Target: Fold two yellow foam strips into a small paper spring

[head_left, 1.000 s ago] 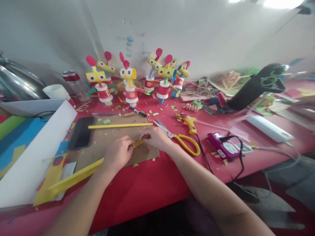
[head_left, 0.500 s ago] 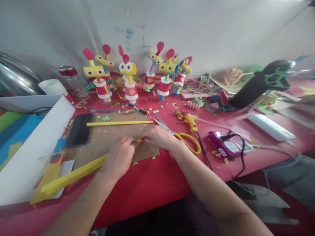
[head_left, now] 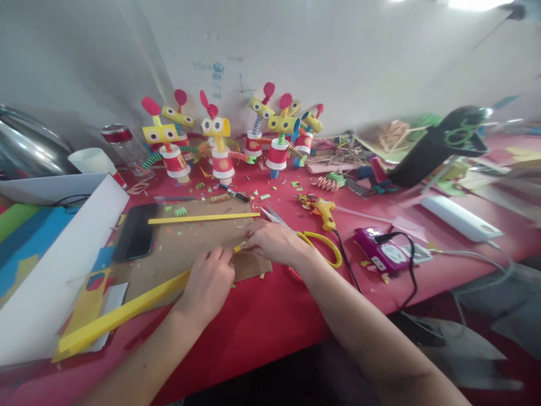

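Observation:
A long folded yellow paper strip (head_left: 127, 310) slants from the lower left up to the middle of a brown cardboard sheet (head_left: 169, 242). My left hand (head_left: 212, 279) is closed over it, pressing it near the board's front edge. At the strip's far end my right hand (head_left: 270, 242) pinches it, fingertips bent down; a short bit of yellow shows between the hands. Another narrow yellow strip (head_left: 203, 218) lies flat beyond them. Scissors with yellow handles (head_left: 325, 248) rest partly behind my right hand, blades pointing up-left.
Several paper-cup figures (head_left: 222, 163) stand along the wall. A yellow glue gun (head_left: 323, 213) and a purple power adapter (head_left: 382, 251) with cords lie right. A phone (head_left: 136, 232) and a white box (head_left: 54, 270) with coloured paper are left. Paper scraps litter the red table (head_left: 262, 321).
The camera view has shifted slightly. My left hand has slid a little to the right along the strip, and the strip's near end has shifted down and left in view. My right hand still pinches.

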Action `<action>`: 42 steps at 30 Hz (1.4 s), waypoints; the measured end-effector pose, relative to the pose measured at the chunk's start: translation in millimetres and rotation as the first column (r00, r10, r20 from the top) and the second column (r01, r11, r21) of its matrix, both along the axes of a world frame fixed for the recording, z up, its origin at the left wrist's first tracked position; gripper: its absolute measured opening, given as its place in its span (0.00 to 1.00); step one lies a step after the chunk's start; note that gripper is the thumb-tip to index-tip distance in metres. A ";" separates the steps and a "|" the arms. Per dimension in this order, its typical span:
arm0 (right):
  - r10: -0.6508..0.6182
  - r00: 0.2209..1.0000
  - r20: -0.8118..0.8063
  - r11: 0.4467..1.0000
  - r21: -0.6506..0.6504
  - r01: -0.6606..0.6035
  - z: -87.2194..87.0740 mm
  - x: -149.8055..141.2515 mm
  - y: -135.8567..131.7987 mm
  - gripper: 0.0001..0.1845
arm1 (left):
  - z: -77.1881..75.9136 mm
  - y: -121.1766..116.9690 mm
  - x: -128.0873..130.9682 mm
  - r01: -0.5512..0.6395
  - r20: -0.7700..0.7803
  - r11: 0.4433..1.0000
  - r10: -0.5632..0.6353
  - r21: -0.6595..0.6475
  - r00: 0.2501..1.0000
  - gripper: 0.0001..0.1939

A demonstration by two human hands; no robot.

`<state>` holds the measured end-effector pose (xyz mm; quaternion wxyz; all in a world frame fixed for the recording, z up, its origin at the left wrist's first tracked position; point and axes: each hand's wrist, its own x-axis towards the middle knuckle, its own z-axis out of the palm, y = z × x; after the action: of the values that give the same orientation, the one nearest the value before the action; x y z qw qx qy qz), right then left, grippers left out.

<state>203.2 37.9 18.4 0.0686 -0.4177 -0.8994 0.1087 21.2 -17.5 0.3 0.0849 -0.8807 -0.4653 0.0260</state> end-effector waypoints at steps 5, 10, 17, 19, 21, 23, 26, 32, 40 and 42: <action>0.009 0.995 0.097 0.971 0.236 -0.032 -4.4 -6.2 -34.8 0.11 | -5.6 -2.6 -3.1 0.040 0.043 0.999 -0.041 0.008 0.998 0.16; -0.019 0.996 0.092 0.959 0.284 -0.007 -11.4 -13.8 -49.8 0.14 | -5.2 0.3 -3.1 0.032 0.051 0.998 -0.034 0.045 0.998 0.14; -0.069 0.995 0.071 0.968 0.246 0.050 -12.0 -19.7 -38.0 0.15 | -11.2 10.0 -13.8 -0.026 0.227 0.998 0.012 0.060 0.974 0.13; -0.074 0.996 0.044 0.972 0.225 0.062 -15.2 -18.1 -39.9 0.18 | -11.4 9.6 -16.6 -0.053 0.300 0.998 0.041 0.029 0.953 0.13; -0.075 0.997 0.016 0.975 0.212 0.069 -18.4 -15.8 -42.5 0.21 | -9.5 8.3 -18.3 -0.052 0.321 0.999 0.048 0.004 0.946 0.13; -0.080 0.997 -0.003 0.975 0.209 0.079 -20.1 -14.2 -44.2 0.21 | -6.2 6.4 -18.9 -0.049 0.293 0.999 0.049 -0.006 0.955 0.14; -0.104 0.995 -0.008 0.971 0.216 0.103 -20.1 -14.6 -44.7 0.20 | -1.7 3.3 -18.3 -0.062 0.221 0.998 0.061 -0.005 0.973 0.14; -0.138 0.990 -0.026 0.951 0.274 0.140 -21.3 -19.8 -41.0 0.20 | -3.7 3.2 -17.6 -0.140 0.159 0.989 0.132 0.038 0.978 0.17; -0.173 0.983 -0.069 0.938 0.294 0.185 -28.4 -19.3 -35.1 0.20 | -8.1 6.3 -17.1 -0.212 0.175 0.976 0.202 0.043 0.964 0.18; -0.180 0.980 -0.082 0.933 0.301 0.196 -29.4 -21.4 -36.7 0.19 | -7.7 6.6 -16.2 -0.243 0.183 0.970 0.233 0.031 0.955 0.18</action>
<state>181.8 1.2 -11.0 0.1665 -0.4830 -0.8591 -0.0288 5.0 -10.9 -7.5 0.0628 -0.8144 -0.5743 -0.0550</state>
